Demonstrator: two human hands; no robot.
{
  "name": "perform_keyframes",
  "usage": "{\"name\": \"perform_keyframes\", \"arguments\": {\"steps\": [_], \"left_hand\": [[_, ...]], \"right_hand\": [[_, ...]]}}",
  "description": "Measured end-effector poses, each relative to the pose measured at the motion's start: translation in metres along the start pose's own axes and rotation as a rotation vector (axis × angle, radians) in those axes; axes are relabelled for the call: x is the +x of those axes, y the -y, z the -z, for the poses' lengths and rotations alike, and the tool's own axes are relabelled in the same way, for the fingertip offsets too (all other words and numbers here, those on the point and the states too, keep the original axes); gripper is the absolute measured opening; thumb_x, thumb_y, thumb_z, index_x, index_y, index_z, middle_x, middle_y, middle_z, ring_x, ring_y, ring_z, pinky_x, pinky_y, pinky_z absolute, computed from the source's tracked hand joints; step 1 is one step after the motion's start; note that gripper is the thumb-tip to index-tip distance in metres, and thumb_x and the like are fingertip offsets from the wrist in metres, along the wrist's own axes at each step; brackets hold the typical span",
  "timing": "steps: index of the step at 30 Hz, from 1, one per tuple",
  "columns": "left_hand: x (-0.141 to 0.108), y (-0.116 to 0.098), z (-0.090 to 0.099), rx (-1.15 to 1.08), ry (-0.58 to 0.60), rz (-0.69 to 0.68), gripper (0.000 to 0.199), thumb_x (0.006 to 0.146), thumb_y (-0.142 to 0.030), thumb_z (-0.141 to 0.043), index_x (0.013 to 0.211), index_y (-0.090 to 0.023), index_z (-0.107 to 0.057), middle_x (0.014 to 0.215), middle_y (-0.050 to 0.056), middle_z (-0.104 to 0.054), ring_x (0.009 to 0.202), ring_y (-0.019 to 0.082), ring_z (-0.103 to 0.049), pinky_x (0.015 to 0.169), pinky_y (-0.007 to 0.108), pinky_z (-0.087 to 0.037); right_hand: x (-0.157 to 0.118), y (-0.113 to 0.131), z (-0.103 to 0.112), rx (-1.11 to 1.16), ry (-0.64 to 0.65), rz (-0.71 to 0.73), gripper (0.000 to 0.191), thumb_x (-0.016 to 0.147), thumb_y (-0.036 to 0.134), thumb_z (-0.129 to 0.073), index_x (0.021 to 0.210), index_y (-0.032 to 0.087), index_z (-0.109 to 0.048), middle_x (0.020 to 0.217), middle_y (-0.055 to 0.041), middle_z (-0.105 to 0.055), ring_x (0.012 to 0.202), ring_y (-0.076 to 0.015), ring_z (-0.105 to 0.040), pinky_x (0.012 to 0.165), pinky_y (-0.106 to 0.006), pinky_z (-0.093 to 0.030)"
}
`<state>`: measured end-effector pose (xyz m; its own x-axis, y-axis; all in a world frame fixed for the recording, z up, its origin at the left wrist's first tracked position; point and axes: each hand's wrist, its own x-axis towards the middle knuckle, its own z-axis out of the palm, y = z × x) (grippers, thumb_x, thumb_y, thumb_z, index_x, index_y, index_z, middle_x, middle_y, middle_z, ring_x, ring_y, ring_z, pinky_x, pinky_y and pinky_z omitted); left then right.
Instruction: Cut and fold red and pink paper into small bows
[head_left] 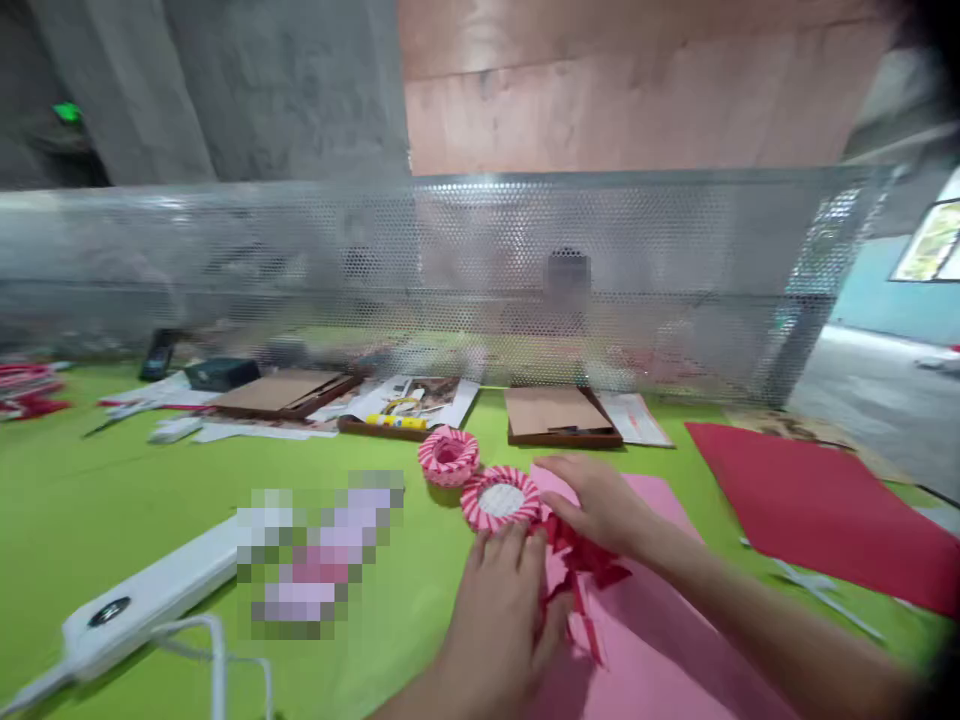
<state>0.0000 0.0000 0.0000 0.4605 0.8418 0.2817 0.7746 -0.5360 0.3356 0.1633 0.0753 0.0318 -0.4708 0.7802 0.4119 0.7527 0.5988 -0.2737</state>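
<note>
A ring wound in red-and-white striped paper, with a pale middle [481, 515], lies flat on the green table. My left hand [499, 590] rests palm down at its near edge, fingers stretched out and fingertips by the rim. From the right reaches my right hand [600, 505], thumb and fingers apart beside the ring's right edge. Crumpled red and pink paper pieces [577, 555] lie between and under my hands, partly hidden. Beneath them spreads a pink sheet [637, 650]. A second striped pink ring [448, 472] sits just behind the first one.
A white power strip [142, 590] with a cable lies at the left, beside a blurred-out item [330, 555]. Shallow brown trays [562, 415] stand along the perforated metal screen [480, 240]. A large red sheet [817, 500] lies on the right, near thin white scraps [832, 595].
</note>
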Motion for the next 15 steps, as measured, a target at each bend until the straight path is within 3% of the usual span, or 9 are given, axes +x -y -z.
{"name": "perform_keyframes", "arguments": {"steps": [5, 7, 11, 15], "left_hand": [[0.055, 0.026, 0.032, 0.039, -0.274, 0.487, 0.044, 0.081, -0.028, -0.038, 0.121, -0.011, -0.041, 0.129, 0.014, -0.042, 0.121, 0.024, -0.034, 0.096, 0.039, -0.03], [0.072, 0.044, 0.039, 0.071, -0.31, 0.573, 0.04, 0.08, -0.023, -0.038, 0.117, -0.011, -0.044, 0.127, 0.016, -0.044, 0.118, 0.026, -0.037, 0.093, 0.042, -0.032], [0.087, 0.083, 0.047, 0.153, -0.373, 0.698, 0.038, 0.081, -0.015, -0.035, 0.118, -0.008, -0.041, 0.133, 0.02, -0.032, 0.125, 0.031, -0.023, 0.096, 0.054, -0.019], [0.093, 0.121, 0.048, 0.138, -0.277, 0.723, 0.028, 0.084, -0.024, -0.043, 0.108, -0.013, -0.049, 0.115, 0.012, -0.051, 0.106, 0.026, -0.047, 0.086, 0.049, -0.036]], "right_hand": [[0.08, 0.011, -0.034, 0.068, -0.022, 0.018, 0.034, 0.085, 0.024, -0.044, 0.118, 0.015, -0.044, 0.119, -0.0103, -0.051, 0.107, -0.0217, -0.047, 0.09, -0.043, -0.036], [0.103, 0.015, -0.047, 0.093, -0.007, 0.019, 0.03, 0.085, 0.027, -0.044, 0.114, 0.017, -0.047, 0.118, -0.0084, -0.05, 0.104, -0.0214, -0.049, 0.087, -0.045, -0.039], [0.131, 0.019, -0.068, 0.111, 0.057, -0.002, 0.028, 0.084, 0.029, -0.046, 0.11, 0.019, -0.049, 0.115, -0.0075, -0.05, 0.098, -0.0204, -0.051, 0.082, -0.043, -0.043], [0.146, 0.016, -0.08, 0.114, 0.1, -0.058, 0.028, 0.084, 0.029, -0.047, 0.109, 0.018, -0.049, 0.114, -0.0074, -0.05, 0.095, -0.0199, -0.052, 0.079, -0.042, -0.044]]}}
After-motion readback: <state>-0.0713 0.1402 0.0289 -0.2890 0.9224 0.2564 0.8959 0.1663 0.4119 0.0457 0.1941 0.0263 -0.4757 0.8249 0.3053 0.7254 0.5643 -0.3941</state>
